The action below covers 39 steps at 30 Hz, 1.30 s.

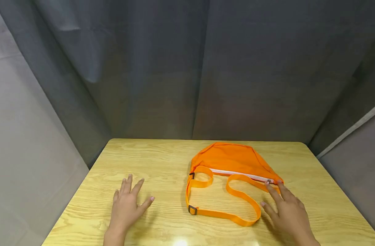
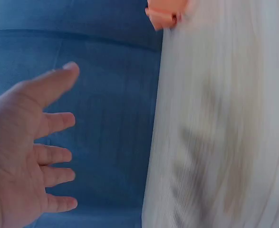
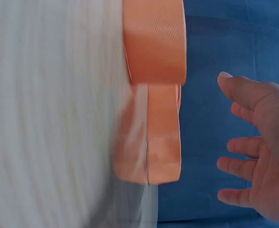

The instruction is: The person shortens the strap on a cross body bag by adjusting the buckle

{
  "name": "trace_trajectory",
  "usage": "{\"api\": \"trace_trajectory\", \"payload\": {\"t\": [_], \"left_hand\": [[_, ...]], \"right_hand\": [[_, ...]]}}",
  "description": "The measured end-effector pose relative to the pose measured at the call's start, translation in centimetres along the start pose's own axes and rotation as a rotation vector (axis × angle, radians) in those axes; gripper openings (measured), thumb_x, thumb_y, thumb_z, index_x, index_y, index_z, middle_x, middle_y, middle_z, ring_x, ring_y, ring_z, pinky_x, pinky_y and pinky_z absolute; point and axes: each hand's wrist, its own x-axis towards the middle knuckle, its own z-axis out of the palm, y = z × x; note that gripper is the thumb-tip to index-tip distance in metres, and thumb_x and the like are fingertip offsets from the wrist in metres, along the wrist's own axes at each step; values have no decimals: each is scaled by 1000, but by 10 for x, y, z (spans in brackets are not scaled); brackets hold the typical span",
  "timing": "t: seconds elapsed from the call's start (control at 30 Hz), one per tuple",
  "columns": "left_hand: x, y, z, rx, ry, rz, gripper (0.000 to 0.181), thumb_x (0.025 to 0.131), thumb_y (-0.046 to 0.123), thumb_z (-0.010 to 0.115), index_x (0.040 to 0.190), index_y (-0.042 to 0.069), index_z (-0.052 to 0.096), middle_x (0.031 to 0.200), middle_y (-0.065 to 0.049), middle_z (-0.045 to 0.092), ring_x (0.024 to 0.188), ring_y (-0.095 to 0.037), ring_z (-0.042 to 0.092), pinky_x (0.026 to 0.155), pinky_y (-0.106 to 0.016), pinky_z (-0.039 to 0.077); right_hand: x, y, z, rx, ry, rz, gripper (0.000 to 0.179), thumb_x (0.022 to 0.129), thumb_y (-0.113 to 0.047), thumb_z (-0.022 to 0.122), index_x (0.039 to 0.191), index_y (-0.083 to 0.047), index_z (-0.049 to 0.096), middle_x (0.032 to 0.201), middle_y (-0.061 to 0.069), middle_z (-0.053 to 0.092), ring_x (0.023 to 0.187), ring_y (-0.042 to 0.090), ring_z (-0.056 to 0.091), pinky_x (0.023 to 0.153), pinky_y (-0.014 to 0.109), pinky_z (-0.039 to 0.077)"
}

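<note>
An orange waist bag (image 1: 233,159) lies flat toward the back right of the table, its white zipper (image 1: 236,172) facing the front edge. Its lighter orange strap (image 1: 218,214) loops in front, with a black buckle (image 1: 192,209) at the left bend. My right hand (image 1: 289,213) hovers at the bag's right end, fingers spread and holding nothing. In the head view its fingertips overlap the zipper pull. The right wrist view shows this hand (image 3: 265,147) apart from the strap (image 3: 164,133). Left of the bag, my left hand (image 1: 125,205) is held above the table, fingers spread, touching nothing.
The pale wood table (image 1: 156,153) has rounded back corners. A dark grey curtain (image 1: 150,75) hangs right behind it. Lighter grey cloth panels (image 1: 30,153) stand along the left and right sides.
</note>
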Motion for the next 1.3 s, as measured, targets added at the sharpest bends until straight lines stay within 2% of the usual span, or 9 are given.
{"api": "trace_trajectory", "payload": {"t": [0.17, 0.3, 0.37, 0.53, 0.7, 0.9, 1.1, 1.3], "left_hand": [[1, 9, 9, -103, 8, 14, 60, 78, 42, 72, 123, 5, 59, 130, -26, 46, 115, -47, 45, 86, -66, 36], [-2, 13, 16, -208, 17, 21, 54, 76, 33, 77, 119, 5, 61, 120, -20, 56, 106, -41, 54, 82, -61, 42], [-4, 17, 21, -252, 19, 50, 52, 74, 29, 79, 116, 4, 62, 117, -18, 58, 104, -40, 56, 81, -58, 45], [-6, 28, 34, -326, -28, 98, 50, 73, 27, 79, 115, 5, 63, 117, -16, 59, 104, -37, 56, 81, -52, 48], [-5, 37, 43, -395, -103, 82, 48, 74, 26, 78, 116, 6, 63, 118, -15, 58, 107, -36, 54, 84, -52, 45], [3, 49, 51, -449, -180, 71, 48, 77, 28, 76, 119, 9, 62, 124, -12, 55, 112, -35, 51, 89, -55, 41], [8, 61, 57, -504, -232, 95, 48, 77, 27, 76, 120, 9, 62, 126, -12, 54, 114, -34, 49, 91, -55, 39], [8, 68, 65, -546, -294, 141, 46, 76, 25, 77, 118, 11, 63, 126, -9, 54, 115, -30, 49, 93, -52, 39]], "right_hand": [[-4, -12, 3, 84, -9, 5, 60, 86, -38, 65, 132, -3, 50, 131, 32, 42, 108, 53, 44, 73, 68, 37], [-4, -20, 4, 229, -14, 37, 57, 88, -33, 64, 132, 0, 48, 129, 30, 45, 110, 51, 45, 79, 66, 38], [-5, -26, 5, 314, -16, 49, 56, 89, -32, 63, 132, 0, 48, 129, 29, 46, 112, 50, 44, 82, 65, 37], [-9, -45, 14, 453, 4, 31, 52, 88, -29, 65, 130, -1, 51, 129, 23, 50, 115, 45, 45, 86, 62, 37], [-8, -60, 22, 540, 26, 6, 49, 87, -24, 67, 130, -5, 51, 128, 18, 52, 116, 41, 46, 87, 59, 39], [-4, -70, 29, 656, 47, -67, 48, 85, -16, 69, 129, -5, 53, 127, 16, 53, 115, 38, 49, 87, 57, 40], [2, -83, 30, 729, -40, -34, 47, 84, -21, 70, 127, -8, 56, 126, 13, 55, 115, 38, 49, 87, 60, 40], [5, -94, 36, 757, -120, -48, 48, 82, -26, 71, 126, -10, 58, 125, 10, 56, 114, 30, 52, 89, 52, 42]]}}
